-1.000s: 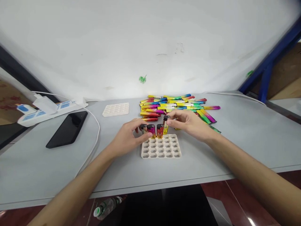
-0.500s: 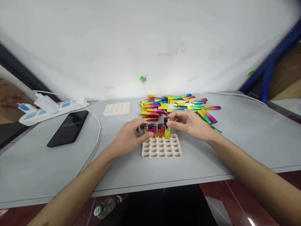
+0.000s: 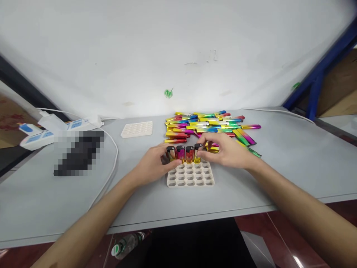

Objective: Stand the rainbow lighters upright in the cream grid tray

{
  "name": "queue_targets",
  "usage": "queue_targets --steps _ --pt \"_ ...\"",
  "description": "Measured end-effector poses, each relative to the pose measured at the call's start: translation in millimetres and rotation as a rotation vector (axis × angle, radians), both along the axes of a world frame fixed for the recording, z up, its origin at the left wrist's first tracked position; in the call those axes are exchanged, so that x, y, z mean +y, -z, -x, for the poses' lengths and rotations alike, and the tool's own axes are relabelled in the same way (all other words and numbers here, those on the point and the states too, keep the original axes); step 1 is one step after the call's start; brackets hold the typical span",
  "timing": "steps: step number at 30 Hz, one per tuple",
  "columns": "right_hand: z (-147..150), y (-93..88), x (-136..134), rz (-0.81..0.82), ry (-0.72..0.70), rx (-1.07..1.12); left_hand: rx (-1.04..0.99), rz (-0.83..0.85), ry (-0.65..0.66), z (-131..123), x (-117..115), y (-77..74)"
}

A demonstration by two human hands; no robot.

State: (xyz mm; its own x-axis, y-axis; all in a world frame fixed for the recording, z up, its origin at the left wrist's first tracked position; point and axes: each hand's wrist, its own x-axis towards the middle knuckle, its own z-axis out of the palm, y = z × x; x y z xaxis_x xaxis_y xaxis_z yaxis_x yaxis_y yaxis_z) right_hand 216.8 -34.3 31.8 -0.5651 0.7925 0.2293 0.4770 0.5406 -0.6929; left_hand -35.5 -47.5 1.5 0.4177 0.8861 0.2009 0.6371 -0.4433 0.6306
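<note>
A white plastic tray point(image 3: 190, 175) with rows of holes lies on the table in front of me. Along its far row stand a clear-and-yellow lighter point(image 3: 171, 153), a purple lighter point(image 3: 180, 152) and a red lighter point(image 3: 190, 154), all black-topped. My left hand point(image 3: 156, 162) curls around the leftmost lighter, its thumb in front near the lighters' feet and its other fingers mostly hidden behind. Between thumb and fingers of my right hand point(image 3: 223, 149) is a yellow lighter point(image 3: 197, 158), upright at the right of the row, its foot at the tray.
Behind the tray lies a pile of shiny coloured lighters point(image 3: 206, 124). A second white tray point(image 3: 137, 129) is at the back left. Left of me are a pixelated dark phone point(image 3: 80, 154), a power strip point(image 3: 75, 124) and a white cable point(image 3: 113, 163). A wall point(image 3: 178, 56) closes the back.
My right hand has lowered the yellow lighter, so its top is now nearly level with the others. My left hand stays by the leftmost lighter. The view has shifted slightly.
</note>
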Motion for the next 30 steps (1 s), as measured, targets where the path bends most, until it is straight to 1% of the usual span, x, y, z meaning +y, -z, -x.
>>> queue_targets --steps 4,9,11,15,18,20,23,27,30 --pt "-2 -0.3 0 -0.046 -0.009 -0.08 0.022 -0.008 0.0 1 1 2.5" --pt "-8 -0.3 6 -0.034 -0.004 -0.142 0.068 -0.016 0.002 1 1 3.6" --pt "-13 0.6 10 -0.056 0.038 -0.167 0.083 -0.035 0.005 1 2 3.3" --pt "-26 6.0 20 -0.193 0.18 -0.325 0.102 -0.06 0.004 2 3 3.0" --pt "-33 11.7 24 -0.229 0.223 -0.429 0.133 -0.08 -0.023 4 5 4.2" --pt "-36 14.7 26 -0.214 0.222 -0.464 0.156 -0.107 -0.053 5 6 5.0" --pt "-36 17.3 26 -0.188 0.206 -0.457 0.183 -0.134 -0.085 6 7 5.0" --pt "-33 18.4 26 -0.197 0.164 -0.415 0.188 -0.141 -0.067 6 6 4.8" --pt "-32 18.3 27 -0.202 0.161 -0.41 0.194 -0.128 -0.08 6 6 5.7"
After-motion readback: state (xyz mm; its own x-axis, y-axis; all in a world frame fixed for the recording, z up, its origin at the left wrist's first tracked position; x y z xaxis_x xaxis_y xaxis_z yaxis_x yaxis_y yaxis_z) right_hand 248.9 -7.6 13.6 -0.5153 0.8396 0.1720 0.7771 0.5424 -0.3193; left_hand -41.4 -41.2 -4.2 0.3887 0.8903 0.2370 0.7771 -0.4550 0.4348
